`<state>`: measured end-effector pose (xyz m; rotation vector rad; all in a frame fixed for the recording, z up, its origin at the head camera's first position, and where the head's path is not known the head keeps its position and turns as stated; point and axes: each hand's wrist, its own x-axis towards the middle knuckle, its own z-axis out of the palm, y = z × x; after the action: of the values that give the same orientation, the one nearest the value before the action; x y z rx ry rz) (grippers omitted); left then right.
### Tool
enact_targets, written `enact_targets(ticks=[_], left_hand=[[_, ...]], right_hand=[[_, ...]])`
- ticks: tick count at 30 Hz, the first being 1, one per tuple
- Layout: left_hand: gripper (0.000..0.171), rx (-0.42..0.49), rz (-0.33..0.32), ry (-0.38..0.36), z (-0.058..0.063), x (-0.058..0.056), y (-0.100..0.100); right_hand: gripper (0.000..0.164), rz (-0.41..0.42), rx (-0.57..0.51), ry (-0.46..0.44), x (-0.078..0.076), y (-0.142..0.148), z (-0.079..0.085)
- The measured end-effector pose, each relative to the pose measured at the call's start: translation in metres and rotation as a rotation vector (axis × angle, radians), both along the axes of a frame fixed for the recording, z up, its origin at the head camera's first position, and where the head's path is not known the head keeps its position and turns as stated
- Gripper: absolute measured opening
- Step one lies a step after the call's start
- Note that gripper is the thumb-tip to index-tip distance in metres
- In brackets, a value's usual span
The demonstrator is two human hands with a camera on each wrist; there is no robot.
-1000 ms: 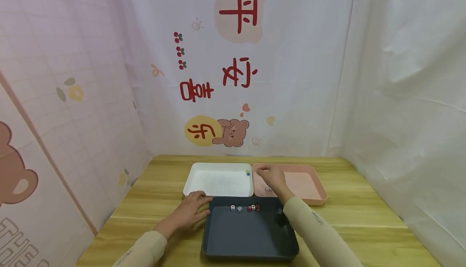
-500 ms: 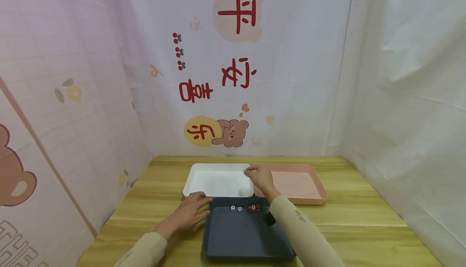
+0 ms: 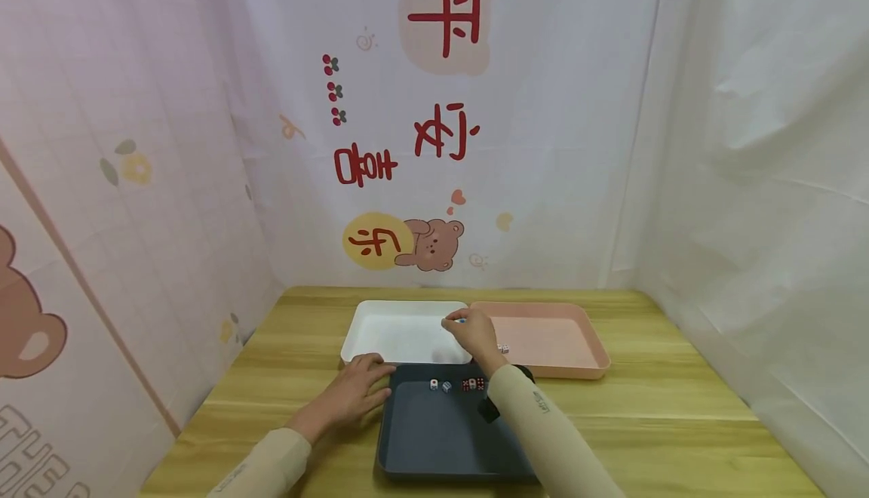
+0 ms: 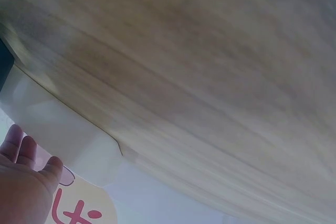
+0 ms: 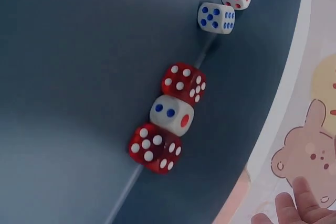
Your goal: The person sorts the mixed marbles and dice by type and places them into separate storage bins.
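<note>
My right hand point(image 3: 475, 334) hovers over the right end of the white tray point(image 3: 409, 306), thumb and fingertips close together; I cannot tell whether a small thing is between them. A small blue thing point(image 3: 462, 321) shows by its fingers. My left hand point(image 3: 353, 391) rests with loosely spread fingers at the left rim of the dark tray point(image 3: 455, 475). Along that tray's far side are a red die point(image 5: 155, 148), a white die point(image 5: 171, 115) and another red die point(image 5: 183, 83), all touching in a row. Two white dice point(image 5: 216, 18) sit apart from them.
A pink tray point(image 3: 597, 355) stands right of the white one, with white dice point(image 3: 503, 348) partly hidden by the right hand. All three trays stand on a wood-grain table point(image 3: 665, 422). Printed cloth point(image 3: 557, 143) hangs behind and at both sides.
My right hand has moved left from over the pink tray to over the white tray's right end. The left hand and the dice in the dark tray have stayed put.
</note>
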<state>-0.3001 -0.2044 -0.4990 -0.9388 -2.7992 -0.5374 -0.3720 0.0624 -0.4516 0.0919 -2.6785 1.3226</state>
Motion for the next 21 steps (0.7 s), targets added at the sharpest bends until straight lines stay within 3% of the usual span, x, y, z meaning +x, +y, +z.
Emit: enact_targets(ticks=[12, 21], left_hand=[[0.042, 0.001, 0.007, -0.018, 0.004, 0.001, -0.003], [0.042, 0.001, 0.006, -0.034, 0.006, 0.001, 0.002]], right_hand=[[0.019, 0.052, 0.032, 0.023, -0.006, -0.015, -0.015], [0.021, 0.066, 0.055, 0.014, -0.009, -0.025, -0.018]])
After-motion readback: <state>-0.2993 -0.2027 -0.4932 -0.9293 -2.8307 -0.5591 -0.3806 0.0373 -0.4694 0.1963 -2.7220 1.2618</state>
